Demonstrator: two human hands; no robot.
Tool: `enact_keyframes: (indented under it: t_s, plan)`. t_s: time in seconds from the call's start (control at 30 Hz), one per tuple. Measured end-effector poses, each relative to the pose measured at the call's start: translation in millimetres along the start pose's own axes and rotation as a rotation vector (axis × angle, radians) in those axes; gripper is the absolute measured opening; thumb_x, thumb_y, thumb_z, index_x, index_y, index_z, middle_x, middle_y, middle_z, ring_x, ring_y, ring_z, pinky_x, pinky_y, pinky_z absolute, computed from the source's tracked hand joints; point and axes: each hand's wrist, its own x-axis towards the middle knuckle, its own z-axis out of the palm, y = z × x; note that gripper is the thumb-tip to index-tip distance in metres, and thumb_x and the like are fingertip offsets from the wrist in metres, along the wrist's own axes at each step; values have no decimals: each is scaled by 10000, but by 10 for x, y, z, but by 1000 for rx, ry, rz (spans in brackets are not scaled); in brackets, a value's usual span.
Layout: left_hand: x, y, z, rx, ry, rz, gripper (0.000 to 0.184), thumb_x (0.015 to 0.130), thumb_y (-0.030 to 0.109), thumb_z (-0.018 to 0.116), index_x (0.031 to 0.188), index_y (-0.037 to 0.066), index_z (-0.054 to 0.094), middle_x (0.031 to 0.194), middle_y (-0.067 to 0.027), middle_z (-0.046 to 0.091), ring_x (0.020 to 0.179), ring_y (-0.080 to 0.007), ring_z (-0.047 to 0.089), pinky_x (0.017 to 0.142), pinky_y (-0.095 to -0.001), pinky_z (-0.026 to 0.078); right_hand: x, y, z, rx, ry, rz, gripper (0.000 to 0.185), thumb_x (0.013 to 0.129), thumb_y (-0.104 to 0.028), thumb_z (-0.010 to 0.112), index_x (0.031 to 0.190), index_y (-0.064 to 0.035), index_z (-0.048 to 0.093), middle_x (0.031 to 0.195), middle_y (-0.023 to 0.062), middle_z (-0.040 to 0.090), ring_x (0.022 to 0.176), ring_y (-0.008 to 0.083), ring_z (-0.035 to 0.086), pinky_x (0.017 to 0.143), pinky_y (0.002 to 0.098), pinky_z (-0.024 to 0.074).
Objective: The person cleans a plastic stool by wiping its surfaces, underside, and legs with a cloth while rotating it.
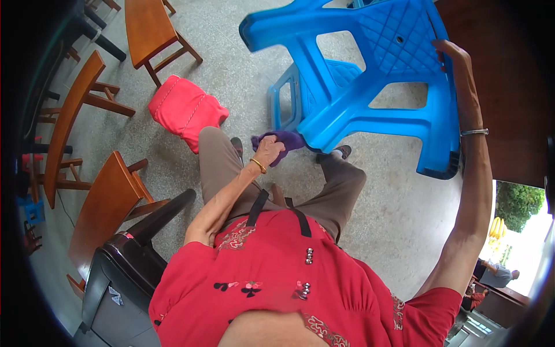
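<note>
A blue plastic stool [399, 40] with a quilted-pattern seat is tilted on its side in front of me, its legs pointing left and toward me. At the right, my right hand [454, 53] is closed over the edge of its seat. My left hand [269, 151] grips a bunched purple cloth [291, 140] close to the end of one stool leg. Whether the cloth touches that leg, I cannot tell. Behind this stool, partly hidden by it, another blue stool [284, 98] stands on the floor.
A pink-red object [188, 110] with braided lines is on the speckled floor [399, 214]. Wooden benches [147, 29] and a black chair [130, 254] are on the left. A dark brown panel [514, 87] lies at the right, with people [497, 273] beyond.
</note>
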Motion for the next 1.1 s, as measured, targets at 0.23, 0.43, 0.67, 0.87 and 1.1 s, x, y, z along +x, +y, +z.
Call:
enact_keyframes:
  t_s: [0.23, 0.43, 0.67, 0.87, 1.1]
  plan:
    - [-289, 399, -99, -289, 40, -23, 229, 739, 111, 607, 862, -72, 671, 759, -70, 659, 711, -141, 591, 658, -289, 473, -105, 383, 697, -508, -223, -233, 505, 775, -559, 653, 1069, -152, 704, 940, 156, 664, 942, 285, 657, 839, 427, 526]
    - [-210, 580, -150, -454, 24, 9, 257, 747, 91, 604, 934, -70, 676, 766, -62, 664, 694, -115, 590, 644, -253, 477, -162, -191, 666, -174, -503, -238, 320, 802, -325, 702, 1045, -119, 722, 1054, 85, 654, 969, 172, 595, 825, 320, 466]
    - [-113, 1445, -104, -470, -30, 208, 210, 766, 97, 610, 906, -38, 688, 771, -40, 661, 688, -91, 592, 663, -245, 484, -20, 392, 464, -398, -603, -297, 467, 838, -405, 691, 1229, -153, 644, 1397, 147, 488, 1311, 300, 419, 1091, 414, 330]
    - [124, 1662, 583, -480, -274, 202, 182, 825, 118, 607, 912, -23, 682, 902, -55, 680, 797, -121, 646, 712, -248, 515, -289, 152, 658, -390, -427, -55, 792, 756, -506, 720, 1413, -154, 451, 1503, 148, 357, 1390, 336, 308, 1149, 449, 266]
    - [776, 872, 1453, 1005, -247, 736, 302, 830, 202, 563, 1119, 149, 631, 1132, -38, 599, 1094, -311, 502, 959, -538, 334, -463, 254, 712, -954, -305, -670, 650, 755, -389, 748, 1320, -129, 560, 1469, 138, 409, 1353, 345, 347, 1129, 463, 306]
